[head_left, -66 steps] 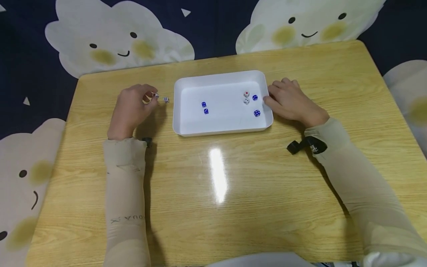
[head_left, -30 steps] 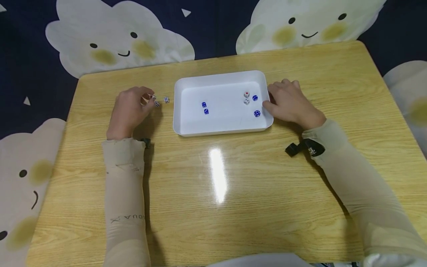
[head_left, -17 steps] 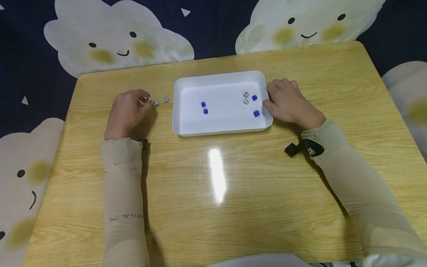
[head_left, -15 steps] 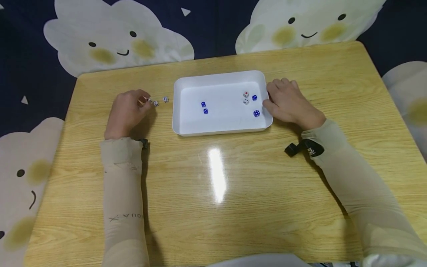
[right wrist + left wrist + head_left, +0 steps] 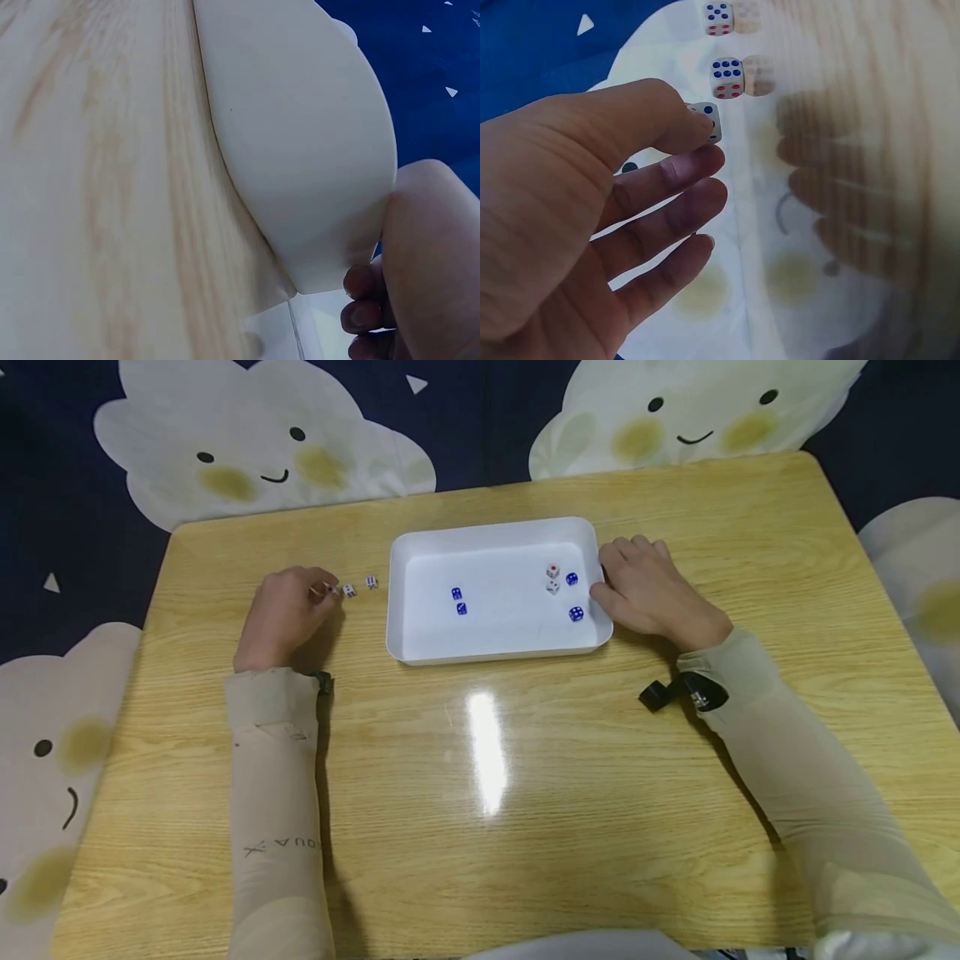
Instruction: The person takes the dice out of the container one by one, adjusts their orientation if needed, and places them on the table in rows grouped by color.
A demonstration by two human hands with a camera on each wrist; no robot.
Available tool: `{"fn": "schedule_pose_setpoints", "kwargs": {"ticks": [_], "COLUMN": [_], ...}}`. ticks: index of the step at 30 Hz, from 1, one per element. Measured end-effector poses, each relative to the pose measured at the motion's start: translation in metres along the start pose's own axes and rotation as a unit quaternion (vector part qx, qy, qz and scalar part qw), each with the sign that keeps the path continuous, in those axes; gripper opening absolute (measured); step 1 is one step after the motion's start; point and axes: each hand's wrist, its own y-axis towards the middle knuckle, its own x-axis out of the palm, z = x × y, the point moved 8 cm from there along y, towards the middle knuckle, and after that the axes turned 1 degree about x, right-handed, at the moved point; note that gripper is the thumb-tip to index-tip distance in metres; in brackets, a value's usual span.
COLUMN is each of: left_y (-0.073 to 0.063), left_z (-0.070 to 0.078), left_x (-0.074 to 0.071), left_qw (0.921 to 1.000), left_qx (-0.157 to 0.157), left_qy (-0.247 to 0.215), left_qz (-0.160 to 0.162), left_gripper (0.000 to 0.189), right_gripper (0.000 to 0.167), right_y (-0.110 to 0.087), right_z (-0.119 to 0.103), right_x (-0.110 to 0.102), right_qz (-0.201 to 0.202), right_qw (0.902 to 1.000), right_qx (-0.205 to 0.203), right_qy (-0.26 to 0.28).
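With thumb and index finger my left hand pinches a small white die, low over the table left of the tray; in the left wrist view its other fingers are loosely spread. Two more white dice stand in line beyond those fingertips: a nearer die and a farther die, their pips blue and red in the left wrist view. My right hand grips the right end of a shallow white tray, thumb at the rim and fingers curled against its outer wall.
Inside the tray lie a pair of blue dice at left, and two white dice with two more blue dice at right. A wooden table carries everything; a dark cloud-patterned cloth hangs behind it.
My left hand has shifted left and slightly toward me. A second white die now lies apart from its fingers, beside the first; another is in the pinch. The right hand and tray stay put.
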Motion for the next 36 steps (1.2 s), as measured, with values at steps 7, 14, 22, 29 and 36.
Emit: {"fn": "schedule_pose_setpoints", "kwargs": {"ticks": [7, 14, 22, 29, 36], "left_y": [0.001, 0.003, -0.002, -0.01, -0.019], "left_z": [0.0, -0.001, -0.008, -0.019, -0.027], "left_x": [0.004, 0.008, 0.008, 0.003, -0.01], "left_qw": [1.0, 0.9998, 0.9993, 0.999, 0.9983], "left_qx": [0.008, 0.011, -0.008, -0.029, -0.024], "left_qy": [0.004, -0.004, -0.017, -0.028, -0.038], "left_qz": [-0.001, -0.014, -0.032, -0.019, 0.036], "left_gripper": [0.026, 0.025, 0.029, 0.036, 0.04], "right_gripper": [0.03, 0.03, 0.031, 0.029, 0.028], "right_y": [0.001, 0.0, 0.001, 0.002, 0.01], "right_z": [0.001, 0.005, 0.002, -0.004, -0.014], "right_x": [0.0, -0.001, 0.002, 0.007, 0.007], "right_qz": [-0.004, -0.006, -0.017, -0.017, -0.01], "right_qw": [1.0, 1.0, 0.9998, 0.9998, 0.9999], "right_qx": [0.0, 0.003, 0.005, 0.005, -0.006], "right_qy": [0.001, 0.001, 0.006, 0.013, 0.008]}}
